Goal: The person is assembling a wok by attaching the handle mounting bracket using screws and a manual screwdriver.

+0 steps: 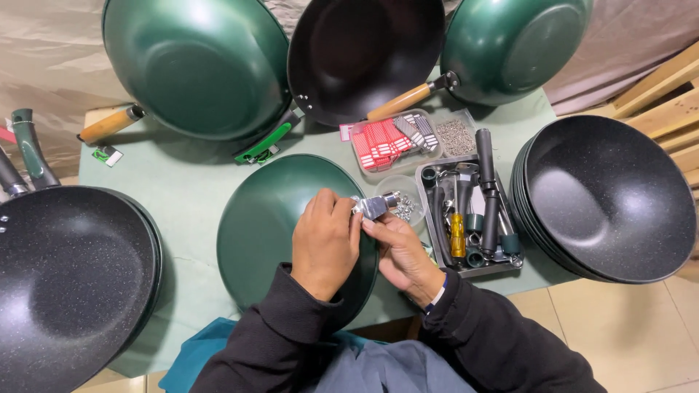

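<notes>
A green wok [266, 218] lies upside down on the table in front of me. My left hand [325, 244] and my right hand [402, 256] meet over its right rim. Both grip a small silver metal bracket [377, 207] at that rim. My left fingers curl over the bracket's left end, my right thumb and fingers pinch it from the right. Just behind the bracket stands a small clear cup of screws [405, 206].
A grey tray [513, 262] with handles and a yellow screwdriver [456, 234] lies to the right. Behind it are clear boxes of red tags [384, 141] and small metal parts [456, 136]. Stacked black woks [608, 196] right, [69, 280] left; more woks lean at the back.
</notes>
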